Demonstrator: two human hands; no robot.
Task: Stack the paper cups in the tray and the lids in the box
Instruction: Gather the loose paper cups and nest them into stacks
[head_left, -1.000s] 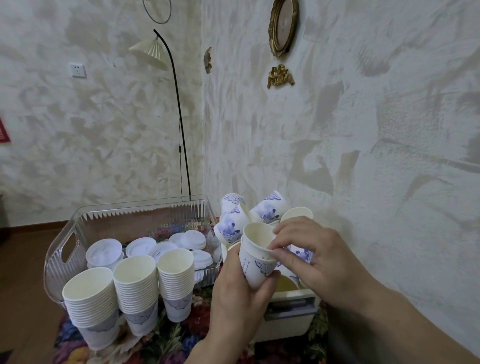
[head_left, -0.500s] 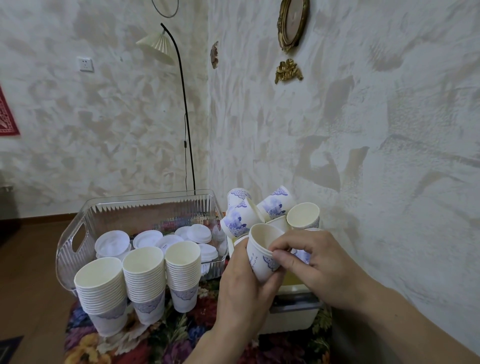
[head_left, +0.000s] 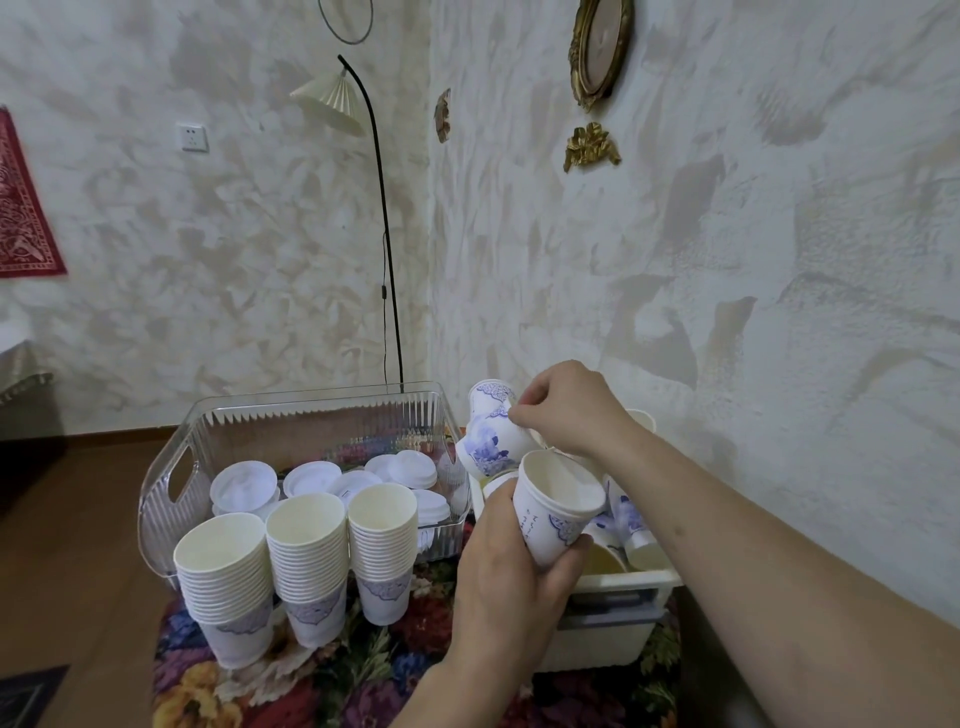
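My left hand (head_left: 506, 566) grips a short stack of white paper cups with blue print (head_left: 558, 506), open end up, above the near edge of the white tray (head_left: 618, 613). My right hand (head_left: 566, 408) reaches further back and pinches the rim of an upturned blue-printed cup (head_left: 491, 436) in the pile of loose cups in that tray. A clear ribbed box (head_left: 171, 499) to the left holds several white lids (head_left: 244, 486). Three tall stacks of cups (head_left: 306, 561) stand in front of the box.
Everything rests on a floral cloth (head_left: 332, 675) on a low surface beside a textured wall. A floor lamp (head_left: 382, 234) stands behind the box. Wooden floor (head_left: 67, 571) lies to the left.
My right hand has let go of the cups held in my left hand and moved back and up to pinch a cup in the tray pile. The view shifted slightly.
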